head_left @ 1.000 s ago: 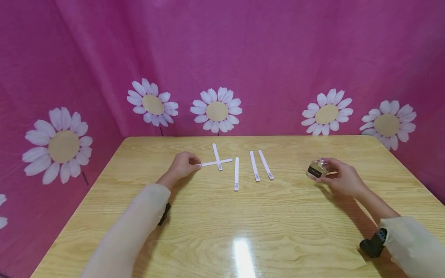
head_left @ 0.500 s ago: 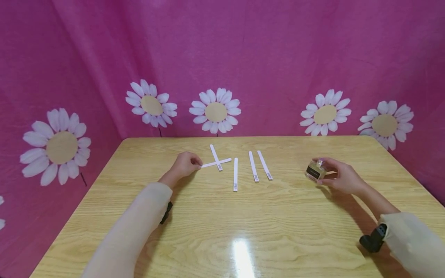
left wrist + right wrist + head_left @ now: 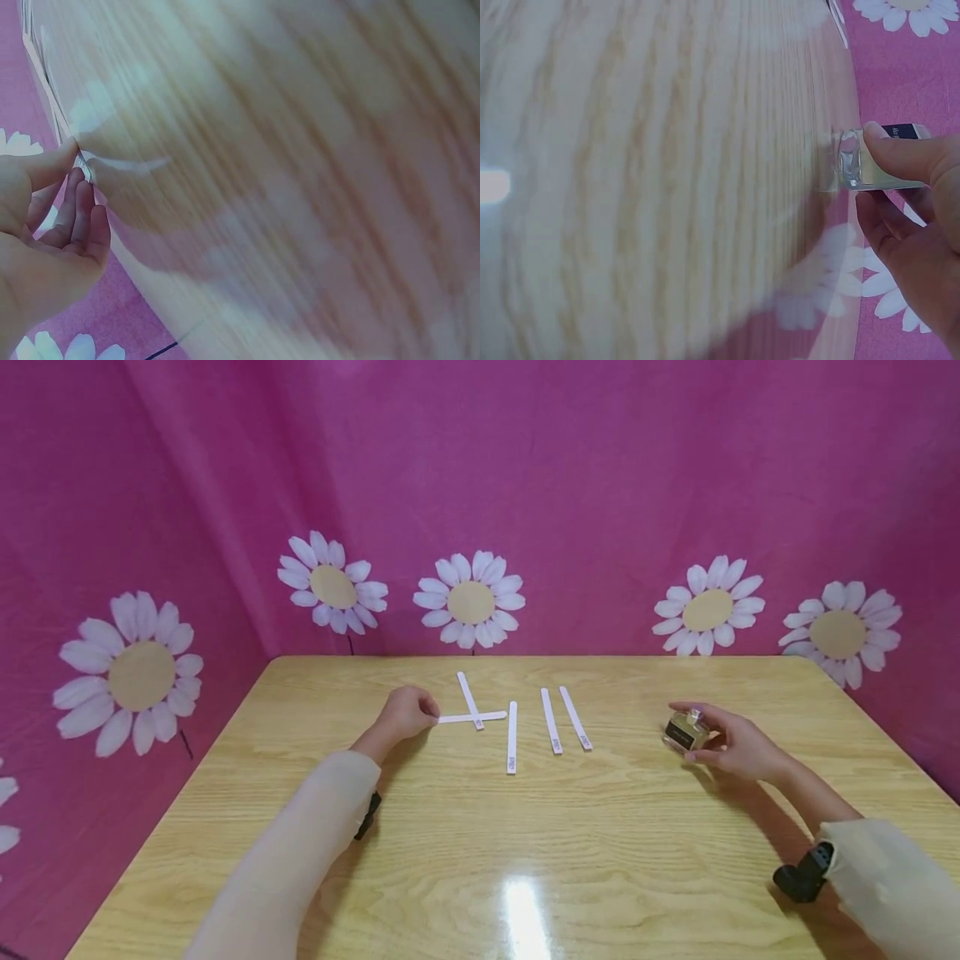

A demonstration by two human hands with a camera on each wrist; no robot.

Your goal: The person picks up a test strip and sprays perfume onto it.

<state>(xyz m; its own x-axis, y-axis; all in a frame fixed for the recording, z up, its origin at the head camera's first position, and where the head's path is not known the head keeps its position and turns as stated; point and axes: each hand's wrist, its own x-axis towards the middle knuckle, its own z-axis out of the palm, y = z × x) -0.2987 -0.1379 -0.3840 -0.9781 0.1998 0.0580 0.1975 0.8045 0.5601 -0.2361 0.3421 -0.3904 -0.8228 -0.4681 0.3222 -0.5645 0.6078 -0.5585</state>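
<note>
My left hand (image 3: pixel 406 713) pinches the left end of a white paper test strip (image 3: pixel 492 716), which crosses another white strip (image 3: pixel 467 693) on the table. In the left wrist view, thumb and fingertips meet on the strip's end. Off to the right, my right hand (image 3: pixel 738 747) grips a small clear glass perfume bottle (image 3: pixel 684 731) with a black label and pale yellow liquid. The right wrist view has the bottle (image 3: pixel 877 171) between thumb and fingers, its base close to the tabletop; whether it touches is hard to tell.
Three more white strips lie apart in the middle: one upright strip (image 3: pixel 512 737) and a leaning pair, the left one (image 3: pixel 551 720) and the right one (image 3: pixel 575 717). The wooden table (image 3: pixel 420 877) ends at a pink daisy-print curtain (image 3: pixel 585 510).
The pinched strip has swung so its right end sits lower, near the upright strip's top. The bottle and right hand stay in nearly the same place.
</note>
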